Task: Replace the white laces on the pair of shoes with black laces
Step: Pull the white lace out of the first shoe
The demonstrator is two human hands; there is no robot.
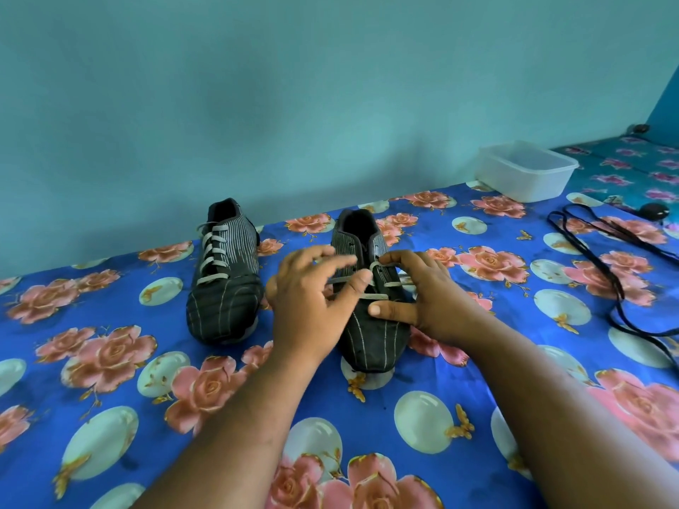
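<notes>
Two black striped shoes stand on the blue flowered cloth [110, 361]. The left shoe [224, 284] is fully laced with a white lace [215, 251]. The right shoe [371, 332] has its white lace [378, 268] loosened at the top eyelets. My left hand [312, 299] hovers over that shoe's left side, fingers curled round a strand of the lace. My right hand [422, 295] rests on the shoe's right side, its forefinger hooked under a lace loop and its thumb lying across the toe. Black laces [617, 273] lie loose at the right.
A clear plastic box [525, 170] stands at the back right near the blue wall. A small dark round object [654, 210] lies beside the black laces. Another flowered cloth [632, 167] covers the surface further right.
</notes>
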